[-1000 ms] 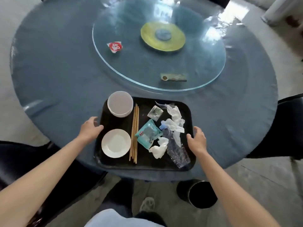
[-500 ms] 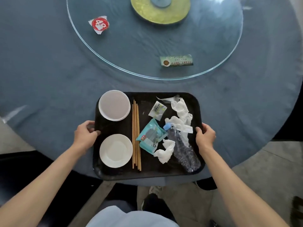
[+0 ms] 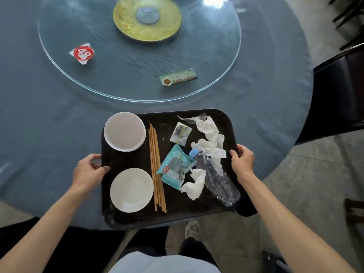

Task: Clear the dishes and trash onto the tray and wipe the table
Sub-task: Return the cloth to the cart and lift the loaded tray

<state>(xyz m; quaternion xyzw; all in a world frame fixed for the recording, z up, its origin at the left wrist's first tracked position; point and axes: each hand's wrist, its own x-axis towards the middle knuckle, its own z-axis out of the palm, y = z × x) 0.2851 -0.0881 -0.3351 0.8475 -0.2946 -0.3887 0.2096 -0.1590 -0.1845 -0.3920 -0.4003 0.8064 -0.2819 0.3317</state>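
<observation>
Both hands clamp the loaded tray (image 3: 222, 115) at the worktop (image 3: 49, 119) edge: left hand (image 3: 88, 171), right hand (image 3: 242, 161). Dishes and trash aboard; wiping apparently not yet done.

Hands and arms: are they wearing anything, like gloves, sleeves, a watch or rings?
No. The left hand and right hand are bare, with no gloves. Both forearms are bare right down to the picture's bottom edge, so no sleeves show. No watch, bracelet or ring can be seen.
</observation>
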